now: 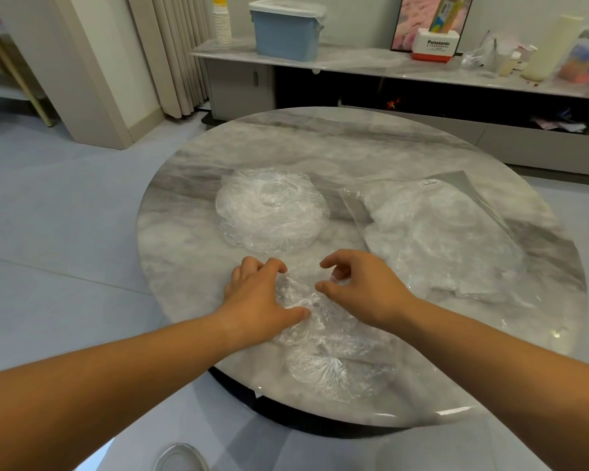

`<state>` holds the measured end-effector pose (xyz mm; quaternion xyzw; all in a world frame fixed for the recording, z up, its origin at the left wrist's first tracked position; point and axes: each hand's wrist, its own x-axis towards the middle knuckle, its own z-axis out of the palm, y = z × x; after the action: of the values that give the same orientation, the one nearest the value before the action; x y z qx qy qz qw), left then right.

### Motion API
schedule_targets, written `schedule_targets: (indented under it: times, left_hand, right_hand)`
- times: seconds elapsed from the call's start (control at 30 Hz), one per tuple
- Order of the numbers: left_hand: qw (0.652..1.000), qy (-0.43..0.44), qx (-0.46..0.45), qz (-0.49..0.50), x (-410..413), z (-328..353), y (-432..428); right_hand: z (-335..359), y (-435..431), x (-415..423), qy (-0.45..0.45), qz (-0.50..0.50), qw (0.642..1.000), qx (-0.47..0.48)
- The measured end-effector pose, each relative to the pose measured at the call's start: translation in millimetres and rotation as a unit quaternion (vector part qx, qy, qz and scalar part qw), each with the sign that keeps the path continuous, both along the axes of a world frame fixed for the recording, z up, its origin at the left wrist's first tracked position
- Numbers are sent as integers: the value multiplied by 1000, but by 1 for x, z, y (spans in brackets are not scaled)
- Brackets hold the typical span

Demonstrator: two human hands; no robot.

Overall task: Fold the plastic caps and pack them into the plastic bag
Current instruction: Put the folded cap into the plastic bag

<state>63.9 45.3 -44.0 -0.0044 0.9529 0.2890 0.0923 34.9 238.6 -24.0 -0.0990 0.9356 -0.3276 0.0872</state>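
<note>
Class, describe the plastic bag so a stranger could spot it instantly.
Start at the round marble table. On its right side, beyond the right hand, lies the plastic bag. Unlike the loose round pile of caps beside it, it is straight-edged, with a small white label.

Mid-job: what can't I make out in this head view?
Head view:
Cap count in the plastic bag: crumpled clear film merges.
Whether the left hand or right hand pinches the cap: clear film, curled fingers hide it.
Bag label: too small.
</note>
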Motion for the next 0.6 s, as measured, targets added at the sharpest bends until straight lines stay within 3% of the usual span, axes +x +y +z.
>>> schedule_targets:
  times: [0.17, 0.37, 0.6]
  left_hand:
    - [1000, 21, 16, -5, 2, -1, -5]
    - [993, 86, -40, -64, 11, 3, -15]
    - [982, -39, -47, -178, 10, 23, -31]
  right_hand:
    - [9, 1, 12, 18, 33, 995, -90]
    - [3, 6, 38, 52, 162, 985, -34]
    - [-6, 12, 53, 60, 227, 971, 37]
